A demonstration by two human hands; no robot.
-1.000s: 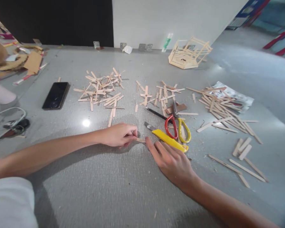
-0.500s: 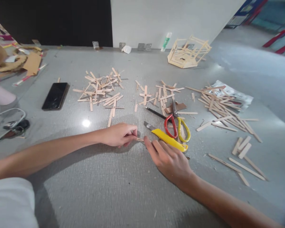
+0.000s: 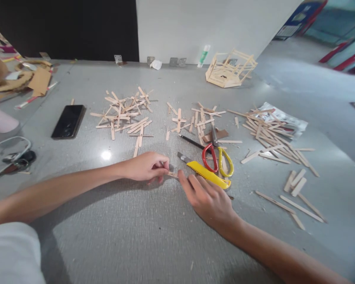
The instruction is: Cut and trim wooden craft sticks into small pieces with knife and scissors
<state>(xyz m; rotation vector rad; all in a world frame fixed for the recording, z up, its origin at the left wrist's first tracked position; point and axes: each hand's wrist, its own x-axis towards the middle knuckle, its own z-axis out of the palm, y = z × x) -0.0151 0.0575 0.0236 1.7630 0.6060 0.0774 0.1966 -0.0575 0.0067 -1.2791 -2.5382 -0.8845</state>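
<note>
Between my two hands a thin wooden craft stick (image 3: pixel 173 174) shows just above the grey table. My left hand (image 3: pixel 149 167) pinches its left end between thumb and fingers. At the other end, my right hand (image 3: pixel 207 197) has its fingertips closed on the stick, with its thumb hidden below. Right behind my right hand lies a yellow utility knife (image 3: pixel 205 172), blade out toward the upper left. Scissors (image 3: pixel 215 156) with one red and one yellow handle rest beyond the knife, beside a black pen (image 3: pixel 191 141).
Loose craft sticks lie in a left pile (image 3: pixel 124 110), a middle group (image 3: pixel 202 118) and a right pile (image 3: pixel 275 136) by a plastic packet (image 3: pixel 296 120). A stick-built frame (image 3: pixel 230 71) and a glue tube (image 3: pixel 204 56) stand at the back. A phone (image 3: pixel 68 121) lies left.
The view has shifted slightly, so the things on the right appear a little further left. Both hands keep their hold on the craft stick with hardly any movement.
</note>
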